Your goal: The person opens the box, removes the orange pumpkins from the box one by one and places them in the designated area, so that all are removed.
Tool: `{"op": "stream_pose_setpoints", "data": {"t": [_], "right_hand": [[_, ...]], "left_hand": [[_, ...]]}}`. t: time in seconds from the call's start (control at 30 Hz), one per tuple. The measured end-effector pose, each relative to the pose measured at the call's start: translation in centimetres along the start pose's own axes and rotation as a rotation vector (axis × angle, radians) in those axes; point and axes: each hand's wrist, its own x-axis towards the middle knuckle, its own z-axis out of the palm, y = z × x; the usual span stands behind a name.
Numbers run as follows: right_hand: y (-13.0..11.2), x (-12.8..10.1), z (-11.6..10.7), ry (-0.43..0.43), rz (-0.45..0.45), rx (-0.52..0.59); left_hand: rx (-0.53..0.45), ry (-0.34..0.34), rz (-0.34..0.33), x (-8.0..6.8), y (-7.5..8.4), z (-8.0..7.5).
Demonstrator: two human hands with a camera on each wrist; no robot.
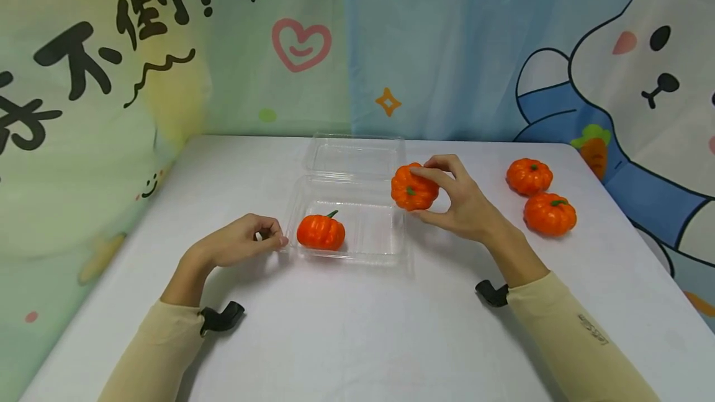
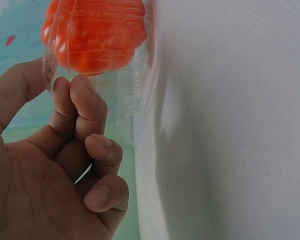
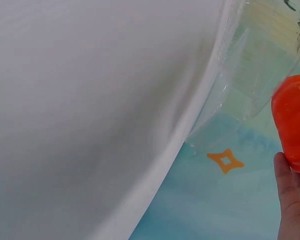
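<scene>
Pumpkin (image 3: 293, 122) cut off at right-wrist frame edge, fingers (image 3: 289, 192) partly visible.

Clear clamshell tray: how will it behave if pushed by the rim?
The clear clamshell tray looks thin-walled, so it would probably flex and slide easily. The left hand pinches its rim, perhaps to steady it. The pumpkin inside adds little weight, probably.

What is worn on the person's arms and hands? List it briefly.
Both arms wear long, snug beige sleeves, left sleeve and right sleeve; the right one has small dark lettering. A black clip-like mount sits at each wrist. The left hand and right hand are bare.
</scene>
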Motion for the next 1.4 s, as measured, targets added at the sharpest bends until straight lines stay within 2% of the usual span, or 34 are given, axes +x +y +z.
{"op": "stream_pose_setpoints", "data": {"t": [0.47, 0.77, 1.2, 1.4], "right_hand": [[0.8, -3.1, -2.9, 0.013, 0.055, -0.047], [1.4, -5.4, -4.8, 0.004, 0.136, -0.073], [1.1, -8.5, -7.4, -0.03, 0.204, -0.158], [1.2, -9.7, -8.5, -0.012, 0.238, -0.203]], "left_hand": [[0.017, -0.016, 0.016, 0.3, 0.2, -0.4], [0.015, -0.013, 0.006, 0.3, 0.3, -0.1], [-0.004, -0.009, -0.015, 0.0, 0.0, 0.3], [0.008, -0.005, -0.004, 0.1, 0.0, 0.2]]}}
